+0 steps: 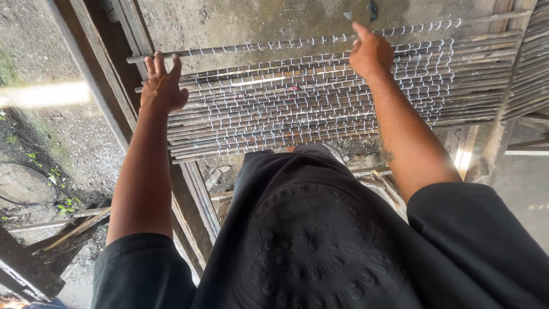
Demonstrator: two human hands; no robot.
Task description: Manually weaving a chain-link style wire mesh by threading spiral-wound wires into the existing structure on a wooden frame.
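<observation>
Material: ribbed steel rods, grey-brown with pale spiral ridges, laid side by side as a flat stack [320, 109] across a wooden frame [108, 74].
Top rod: one ribbed rod [274, 46] sits apart from the stack, at its far edge, running from near the left hand to the right end of the pile; both hands are at it, spread wide, probably so that a long bar stays level and does not swing.
Left hand: the left hand [163, 86] has its fingers splayed and raised at the rod's left end, palm down on the rods; it does not look closed round anything.
Right hand: the right hand [370, 52] rests over the top rod further along, fingers curled forward; whether they close round the bar I cannot tell, since the back of the hand hides them.
Support: the stack bears on slanted timber rails, which keep it off the ground.
Surroundings: a concrete slab [240, 20] lies beyond the rods; gravelly soil with a few green weeds [51, 137] lies to the left, and wood offcuts [74, 220] below.
Clothing: a black shirt [309, 240] fills the lower view.
</observation>
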